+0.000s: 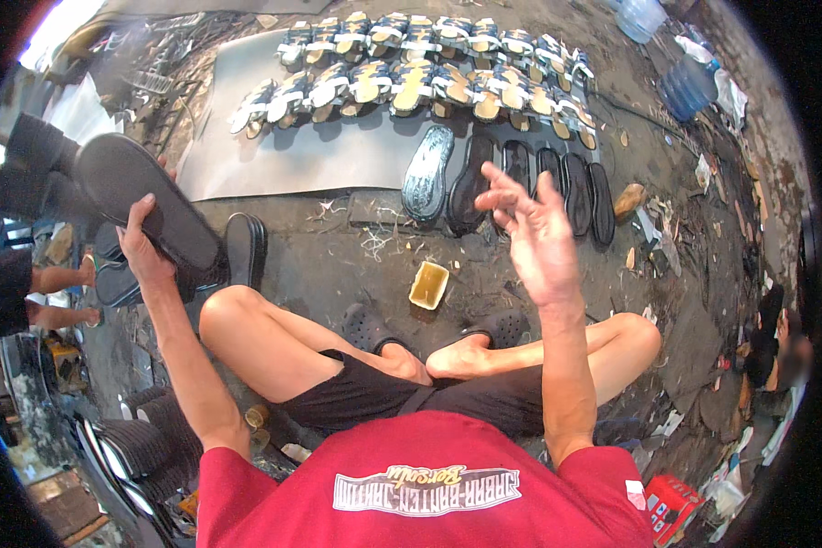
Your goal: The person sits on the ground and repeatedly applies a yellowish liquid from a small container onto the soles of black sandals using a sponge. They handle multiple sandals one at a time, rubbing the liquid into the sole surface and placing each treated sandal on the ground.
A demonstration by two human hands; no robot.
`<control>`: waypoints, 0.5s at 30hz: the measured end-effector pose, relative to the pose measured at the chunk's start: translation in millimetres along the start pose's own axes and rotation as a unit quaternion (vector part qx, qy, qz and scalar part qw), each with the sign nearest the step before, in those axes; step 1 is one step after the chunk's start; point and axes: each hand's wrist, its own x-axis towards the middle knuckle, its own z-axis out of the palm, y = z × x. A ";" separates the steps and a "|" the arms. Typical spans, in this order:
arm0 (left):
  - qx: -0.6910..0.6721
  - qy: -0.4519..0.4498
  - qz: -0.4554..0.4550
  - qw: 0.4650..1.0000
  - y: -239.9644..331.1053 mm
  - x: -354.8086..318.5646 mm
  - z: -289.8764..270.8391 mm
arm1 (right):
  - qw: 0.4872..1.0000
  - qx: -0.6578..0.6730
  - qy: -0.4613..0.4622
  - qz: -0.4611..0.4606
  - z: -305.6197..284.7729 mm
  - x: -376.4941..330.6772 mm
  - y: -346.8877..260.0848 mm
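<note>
A black sole (151,201) is at the left, above the floor, gripped by the left hand (144,251), its thumb across the face. Well apart from it, the right hand (539,242) is empty, fingers loosely spread, in front of a row of dark soles (576,196) beside a grey sheet (292,164).
</note>
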 end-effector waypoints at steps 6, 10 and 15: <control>-0.335 -0.233 -0.155 0.900 -3.2 -109.7 133.9 | 0.985 0.079 -0.082 -0.128 81.9 6.9 -58.9; -0.375 -0.218 -0.327 0.840 -25.2 -177.0 174.5 | 0.956 -0.127 -0.109 -0.239 105.8 4.0 -40.7; -0.375 -0.138 -0.298 0.867 -30.4 -206.7 179.2 | 0.835 -0.488 0.003 -0.254 115.3 -17.9 -2.3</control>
